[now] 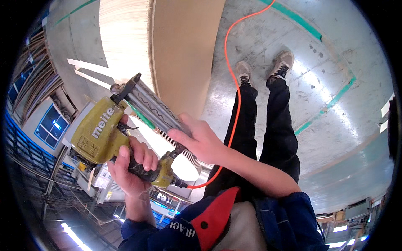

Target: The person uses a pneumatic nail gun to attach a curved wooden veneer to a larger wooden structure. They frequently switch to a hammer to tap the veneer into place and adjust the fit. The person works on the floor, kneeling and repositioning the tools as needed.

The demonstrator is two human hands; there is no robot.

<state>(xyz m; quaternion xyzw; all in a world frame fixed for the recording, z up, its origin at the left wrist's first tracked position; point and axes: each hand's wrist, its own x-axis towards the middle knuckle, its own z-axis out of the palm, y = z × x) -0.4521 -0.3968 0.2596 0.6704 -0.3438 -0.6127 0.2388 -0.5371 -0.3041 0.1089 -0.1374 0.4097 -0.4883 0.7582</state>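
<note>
A yellow-green pneumatic nail gun (94, 129) is held up in front of my body, its head toward the left. My left hand (132, 167) is wrapped round its dark handle, with the trigger just above the fingers. Closed on the near end of the long grey magazine (153, 106) is my right hand (199, 138), thumb on top; its other fingers are mostly hidden. A green strip (142, 117) shows along the magazine's side. From the handle's end, an orange air hose (238, 90) runs up past my legs.
Beyond the gun stands a stack of pale wood sheets (125, 37) beside a brown board (184, 46). Loose pale strips (90, 66) lie to its left. Green tape lines (303, 23) mark the grey floor around my shoes (282, 62). Bundled long strips (33, 75) stand far left.
</note>
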